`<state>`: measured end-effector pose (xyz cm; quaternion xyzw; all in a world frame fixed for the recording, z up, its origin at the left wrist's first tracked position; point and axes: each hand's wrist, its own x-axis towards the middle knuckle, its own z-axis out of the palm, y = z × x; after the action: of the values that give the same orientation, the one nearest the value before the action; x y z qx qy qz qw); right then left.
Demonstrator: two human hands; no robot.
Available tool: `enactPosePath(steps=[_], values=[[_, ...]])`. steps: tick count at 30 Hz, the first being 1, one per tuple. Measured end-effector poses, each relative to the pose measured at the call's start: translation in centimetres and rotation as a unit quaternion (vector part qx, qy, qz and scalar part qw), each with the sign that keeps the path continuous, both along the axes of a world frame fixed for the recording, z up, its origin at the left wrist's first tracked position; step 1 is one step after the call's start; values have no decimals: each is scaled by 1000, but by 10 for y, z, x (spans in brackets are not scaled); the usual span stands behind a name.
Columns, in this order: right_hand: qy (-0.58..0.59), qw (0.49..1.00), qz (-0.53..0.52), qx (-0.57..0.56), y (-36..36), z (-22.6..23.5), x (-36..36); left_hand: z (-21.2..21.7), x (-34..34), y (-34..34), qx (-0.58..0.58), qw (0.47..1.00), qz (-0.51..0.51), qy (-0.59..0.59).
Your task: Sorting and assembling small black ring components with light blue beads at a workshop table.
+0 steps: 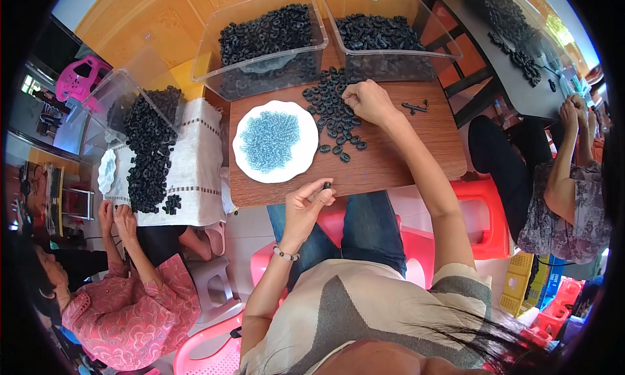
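My left hand [307, 206], a bead bracelet on its wrist, is held in front of the table's near edge. Its thumb and fingers pinch a small black part [327, 185]. Farther off on the right, my right hand [371, 103] reaches into a loose pile of small black oval parts [332, 108], its fingertips together at the pile's edge. Whether anything sits between those fingertips is hidden. Left of the pile stands a white scalloped plate [244, 168] heaped with small clear bluish beads [269, 140].
Two clear plastic bins [260, 69] of black parts stand at the back of the brown table [390, 166]. A black stick-like tool [414, 107] lies right of my hand. Co-workers sit left [130, 303] and right [569, 199], at tables with more black parts [146, 160].
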<state>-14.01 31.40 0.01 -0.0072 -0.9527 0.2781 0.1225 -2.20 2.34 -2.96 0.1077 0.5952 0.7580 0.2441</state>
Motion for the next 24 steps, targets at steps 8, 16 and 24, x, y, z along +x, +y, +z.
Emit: enactPosePath(steps=[8,16,24], values=[[-29,998,-8,47,-11,0,-7,0,-2,0,-13,1000,-8,19],[-87,994,-19,55,-10,5,-20,3,-1,-2,-10,1000,-4,23],[-27,983,5,-179,-17,25,30,7,0,-4,14,1000,21,12]])
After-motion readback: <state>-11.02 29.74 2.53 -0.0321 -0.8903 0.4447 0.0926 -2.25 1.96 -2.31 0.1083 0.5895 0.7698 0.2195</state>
